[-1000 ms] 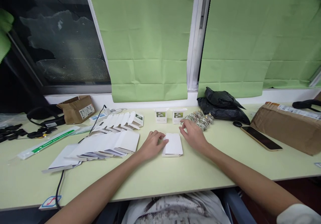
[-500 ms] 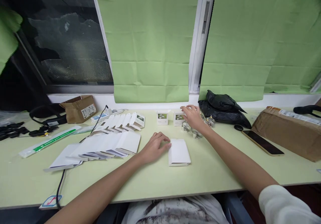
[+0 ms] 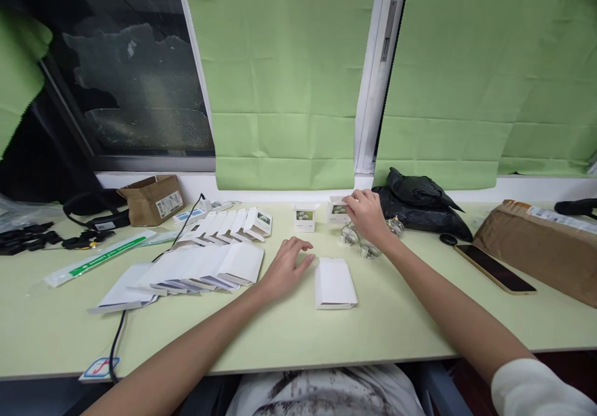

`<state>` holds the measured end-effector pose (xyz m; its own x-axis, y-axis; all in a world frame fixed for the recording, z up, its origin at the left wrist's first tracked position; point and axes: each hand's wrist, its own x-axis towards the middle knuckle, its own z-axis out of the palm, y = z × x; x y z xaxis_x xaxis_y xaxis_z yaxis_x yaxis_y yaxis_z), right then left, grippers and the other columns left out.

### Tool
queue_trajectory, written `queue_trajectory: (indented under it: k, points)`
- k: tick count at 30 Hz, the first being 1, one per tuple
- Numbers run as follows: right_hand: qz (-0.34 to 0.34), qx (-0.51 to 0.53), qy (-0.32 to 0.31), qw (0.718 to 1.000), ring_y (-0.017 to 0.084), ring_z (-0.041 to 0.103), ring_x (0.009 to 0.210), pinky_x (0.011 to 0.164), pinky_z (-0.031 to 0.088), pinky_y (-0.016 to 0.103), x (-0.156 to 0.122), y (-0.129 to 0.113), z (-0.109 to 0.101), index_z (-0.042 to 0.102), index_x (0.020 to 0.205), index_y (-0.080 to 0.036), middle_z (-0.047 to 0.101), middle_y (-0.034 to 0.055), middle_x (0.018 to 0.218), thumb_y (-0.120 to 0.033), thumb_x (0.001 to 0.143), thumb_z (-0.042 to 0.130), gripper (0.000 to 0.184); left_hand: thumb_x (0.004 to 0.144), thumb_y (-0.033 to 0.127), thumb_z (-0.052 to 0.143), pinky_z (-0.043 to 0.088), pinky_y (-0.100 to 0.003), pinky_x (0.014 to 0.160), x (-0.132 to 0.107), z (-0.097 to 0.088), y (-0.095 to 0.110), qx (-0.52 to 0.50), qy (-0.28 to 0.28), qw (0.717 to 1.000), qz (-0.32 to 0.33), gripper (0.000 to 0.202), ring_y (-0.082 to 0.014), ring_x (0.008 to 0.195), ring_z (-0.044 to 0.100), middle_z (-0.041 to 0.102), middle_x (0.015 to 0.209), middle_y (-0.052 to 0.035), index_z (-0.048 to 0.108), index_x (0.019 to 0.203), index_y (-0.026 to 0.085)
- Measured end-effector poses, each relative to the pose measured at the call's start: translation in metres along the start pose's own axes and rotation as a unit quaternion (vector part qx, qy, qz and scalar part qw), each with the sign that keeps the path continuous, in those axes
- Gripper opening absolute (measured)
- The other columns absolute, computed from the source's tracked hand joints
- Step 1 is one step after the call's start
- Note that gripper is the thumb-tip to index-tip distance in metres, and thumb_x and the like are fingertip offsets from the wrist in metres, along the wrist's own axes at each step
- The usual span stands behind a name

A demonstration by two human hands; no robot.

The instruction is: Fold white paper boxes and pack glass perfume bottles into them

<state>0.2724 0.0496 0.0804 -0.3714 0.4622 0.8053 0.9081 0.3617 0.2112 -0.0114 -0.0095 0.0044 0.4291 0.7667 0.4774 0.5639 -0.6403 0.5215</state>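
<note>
My right hand [image 3: 367, 217] reaches to the back of the table, its fingers closed on the edge of a small white box [image 3: 336, 209] with a green picture on its front. A similar small white box [image 3: 305, 217] stands upright to its left, with its top flaps up. Under and beside my right hand lie several shiny round metal-and-clear pieces [image 3: 370, 250], partly hidden by it. My left hand [image 3: 285, 268] rests on the table with fingers apart and holds nothing. Just right of it, not touching, lies a plain white flattened box [image 3: 335, 283].
On the left lie a fanned row of flat white boxes [image 3: 196, 270] and a row of small printed boxes [image 3: 233, 224]. Farther left are a brown carton [image 3: 152, 201] and a black cable [image 3: 117, 335]. A black bag [image 3: 420, 208], a phone [image 3: 494, 268] and a brown parcel [image 3: 541, 248] sit right.
My right hand has closed on the small printed box, which is now slightly raised and tilted. My left hand has drawn slightly away from the flattened box. The view has shifted a little.
</note>
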Motion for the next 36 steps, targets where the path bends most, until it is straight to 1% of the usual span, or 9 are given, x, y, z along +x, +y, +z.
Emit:
queue_trajectory:
  k: [4,9,15,19,23,26,29,32,36]
  points:
    - [-0.007,0.05,0.077,0.996,0.029,0.051,0.101,0.088,0.039,0.042,-0.009,-0.016,-0.023,0.07,0.11,-0.021,0.067,0.01,0.1,-0.012,0.101,0.054,0.02,0.105,0.041,0.055,0.047,-0.041,0.1,0.001,-0.001,0.0,-0.018,0.044,0.999,-0.009,0.033,-0.0244,0.114,0.056,0.059,0.128,-0.0069,0.054,0.135,0.029]
    - [-0.119,0.135,0.116,0.977,0.027,0.056,0.096,0.084,0.049,0.043,-0.041,-0.05,-0.029,0.069,0.114,-0.027,0.068,0.0085,0.097,-0.013,0.098,0.063,0.023,0.091,0.046,0.076,0.051,-0.039,0.096,0.0,-0.003,0.006,-0.043,0.067,0.997,-0.002,0.067,-0.0264,0.118,0.057,0.056,0.136,-0.0083,0.044,0.147,0.031]
    - [-0.193,0.193,0.126,0.954,0.026,0.062,0.1,0.085,0.056,0.041,-0.061,-0.068,-0.021,0.061,0.128,-0.031,0.069,0.0074,0.104,-0.008,0.094,0.065,0.041,0.099,0.024,0.063,0.049,-0.041,0.106,0.002,-0.005,0.005,-0.037,0.06,0.996,0.056,0.033,-0.0259,0.126,0.057,0.062,0.131,-0.006,0.058,0.131,0.029]
    - [-0.116,0.249,0.135,0.952,0.026,0.063,0.096,0.078,0.056,0.041,-0.066,-0.061,-0.015,0.05,0.13,-0.026,0.065,0.0104,0.107,-0.026,0.095,0.068,0.038,0.092,0.007,0.057,0.048,-0.043,0.11,0.006,-0.006,-0.005,-0.023,0.093,0.994,0.046,0.047,-0.0262,0.13,0.056,0.062,0.133,-0.0056,0.06,0.134,0.029]
    - [0.05,0.272,-0.061,0.959,0.021,0.06,0.075,0.065,0.046,0.035,-0.068,-0.055,-0.017,0.051,0.115,-0.024,0.062,0.0045,0.092,-0.048,0.102,0.056,0.028,0.087,0.002,0.054,0.047,-0.044,0.112,0.009,-0.004,-0.016,-0.036,0.139,0.989,0.019,0.053,-0.026,0.132,0.056,0.062,0.133,-0.0052,0.062,0.131,0.029]
    - [0.119,0.258,-0.251,0.925,0.021,0.062,0.077,0.067,0.042,0.033,-0.067,-0.054,-0.021,0.054,0.113,-0.025,0.066,0.004,0.098,-0.066,0.1,0.051,0.043,0.086,0.004,0.058,0.048,-0.045,0.11,0.01,-0.001,-0.024,-0.055,0.173,0.983,-0.011,0.049,-0.0264,0.128,0.059,0.063,0.13,-0.0063,0.063,0.129,0.027]
    - [0.116,0.276,-0.365,0.882,0.024,0.066,0.089,0.069,0.042,0.032,-0.067,-0.055,-0.023,0.059,0.113,-0.025,0.067,0.0063,0.113,-0.076,0.094,0.054,0.054,0.089,0.013,0.064,0.049,-0.046,0.107,0.012,0.003,-0.032,-0.073,0.203,0.975,-0.06,0.04,-0.0276,0.124,0.06,0.064,0.128,-0.0077,0.061,0.127,0.025]
    - [0.089,0.299,-0.4,0.862,0.024,0.065,0.089,0.07,0.043,0.031,-0.071,-0.056,-0.021,0.062,0.112,-0.025,0.065,0.0066,0.113,-0.078,0.086,0.063,0.059,0.093,0.026,0.067,0.051,-0.046,0.103,0.013,0.008,-0.04,-0.087,0.201,0.971,-0.097,0.035,-0.0279,0.121,0.061,0.064,0.127,-0.0086,0.059,0.127,0.025]
    - [0.062,0.309,-0.367,0.875,0.026,0.064,0.093,0.073,0.046,0.033,-0.077,-0.06,-0.017,0.063,0.106,-0.024,0.062,0.007,0.111,-0.077,0.08,0.07,0.06,0.094,0.035,0.067,0.054,-0.044,0.097,0.014,0.012,-0.047,-0.088,0.192,0.97,-0.121,0.033,-0.0272,0.116,0.063,0.064,0.125,-0.0098,0.058,0.124,0.023]
